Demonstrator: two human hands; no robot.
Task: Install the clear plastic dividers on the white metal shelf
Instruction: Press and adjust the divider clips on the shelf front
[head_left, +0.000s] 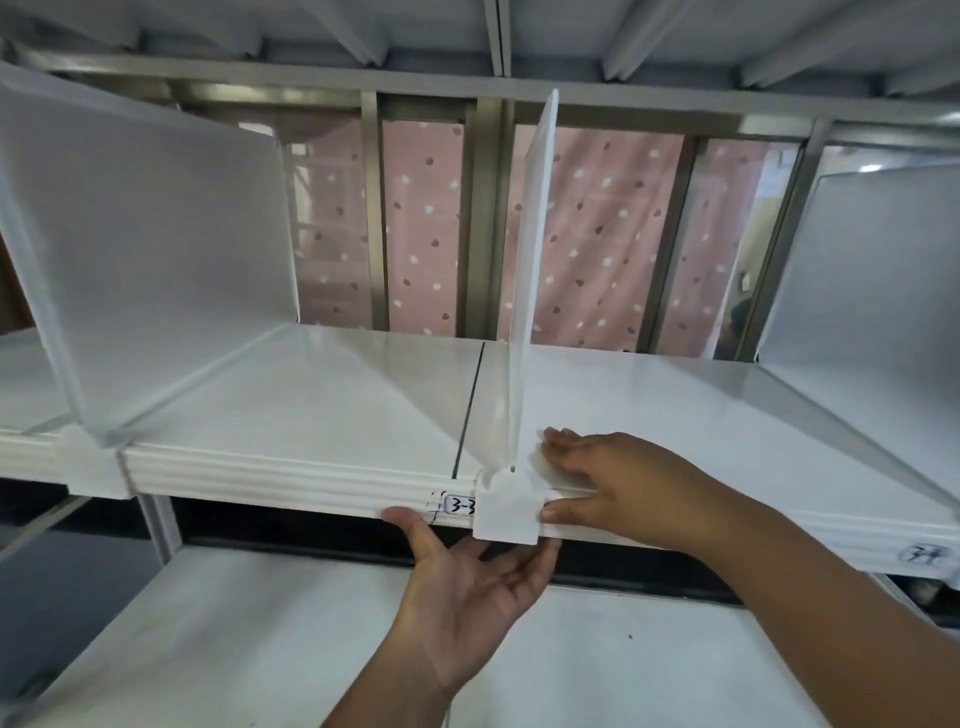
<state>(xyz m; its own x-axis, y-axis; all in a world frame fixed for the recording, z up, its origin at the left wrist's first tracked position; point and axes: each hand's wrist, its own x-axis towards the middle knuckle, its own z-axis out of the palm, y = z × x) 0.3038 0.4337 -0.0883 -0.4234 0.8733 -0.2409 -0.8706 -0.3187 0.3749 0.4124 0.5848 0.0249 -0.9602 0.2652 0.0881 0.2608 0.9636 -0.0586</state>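
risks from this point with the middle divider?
1. The middle divider stands tall and thin, held only at its front clip; a sideways push from the right hand could tilt it.
2. The clip sits beside the seam between shelf panels and may not seat evenly.
3. The clip half covers the "3-3" label.
4. The left hand reaches under the shelf lip; its fingers could get pinched.

White metal shelf (322, 395), seen from its ribbed front edge, with a dark seam running front to back near mid-width. Three clear plastic dividers stand upright on it: left divider (150, 270), centre divider (532, 270) seated in a white clip (506, 514) on the front edge just right of the seam, right divider (872, 280). A handwritten label (460, 505) sits beside the clip
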